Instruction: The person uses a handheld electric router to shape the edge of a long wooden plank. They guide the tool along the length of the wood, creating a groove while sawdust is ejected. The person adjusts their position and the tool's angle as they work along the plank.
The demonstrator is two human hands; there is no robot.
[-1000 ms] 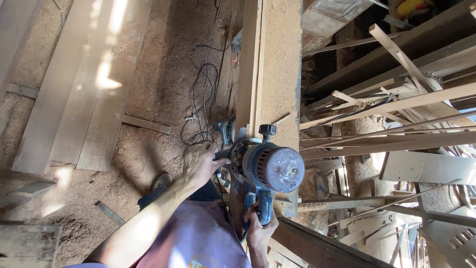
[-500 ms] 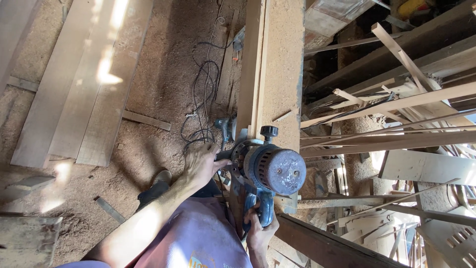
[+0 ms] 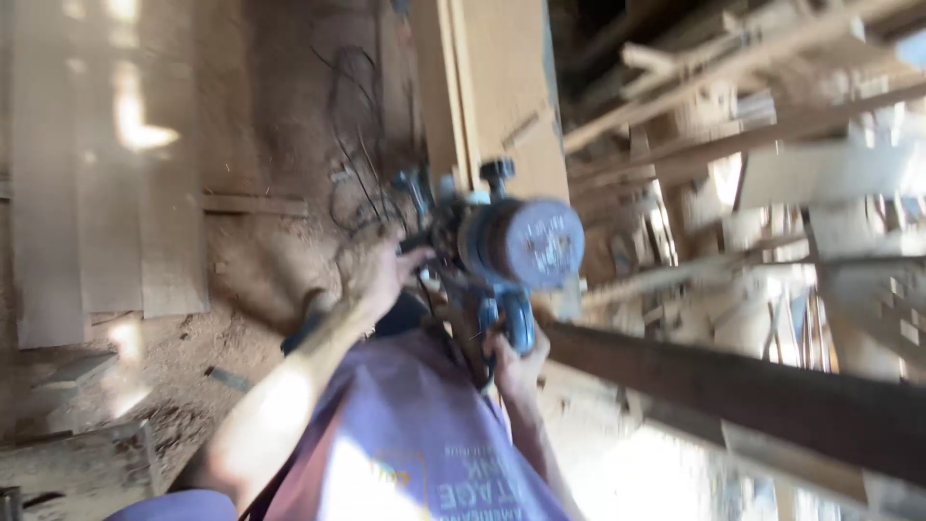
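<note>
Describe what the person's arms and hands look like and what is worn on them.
Both forearms are bare, with no gloves, watch or rings that the blurred picture shows. The left hand and right hand are uncovered. A loose lilac shirt with pale print covers the body.

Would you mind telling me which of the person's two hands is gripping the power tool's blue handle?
The right hand: it grips the blue handle beneath the power tool's round motor housing, while the left hand holds the tool's opposite side.
</note>
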